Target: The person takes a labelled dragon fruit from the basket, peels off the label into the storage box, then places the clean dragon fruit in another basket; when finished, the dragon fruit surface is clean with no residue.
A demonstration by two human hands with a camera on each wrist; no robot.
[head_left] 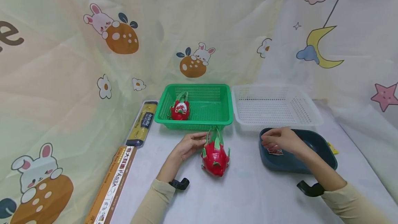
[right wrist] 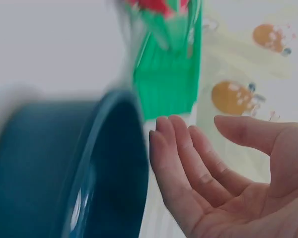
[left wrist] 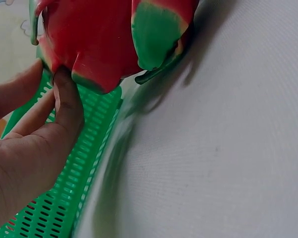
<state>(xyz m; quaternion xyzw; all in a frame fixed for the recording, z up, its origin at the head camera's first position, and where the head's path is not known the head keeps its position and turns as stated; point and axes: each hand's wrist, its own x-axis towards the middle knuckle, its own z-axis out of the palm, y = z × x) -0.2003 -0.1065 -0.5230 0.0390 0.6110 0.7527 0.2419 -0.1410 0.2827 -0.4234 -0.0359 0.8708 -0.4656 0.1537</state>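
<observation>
A red toy dragon fruit [head_left: 215, 160] with green leaf tips is in front of the green basket. My left hand [head_left: 191, 145] is at its upper left side; in the left wrist view, the thumb and fingers [left wrist: 67, 101] pinch one of its scales. Whether the fruit touches the table cannot be told. My right hand [head_left: 284, 140] hovers over the left part of a dark blue basin [head_left: 311, 141]. In the right wrist view its fingers [right wrist: 198, 163] are loosely bent beside the basin's rim, with nothing between them. Near those fingertips a small red-and-white label [head_left: 275, 151] shows at the basin.
Inside the green basket [head_left: 211, 125] lies another dragon fruit [head_left: 180, 110] with a round sticker. A white basket [head_left: 276, 122] stands right of it. A yellow spaghetti pack [head_left: 143, 123] and a long pasta box [head_left: 112, 186] lie along the left. Something yellow [head_left: 332, 148] peeks out behind the basin.
</observation>
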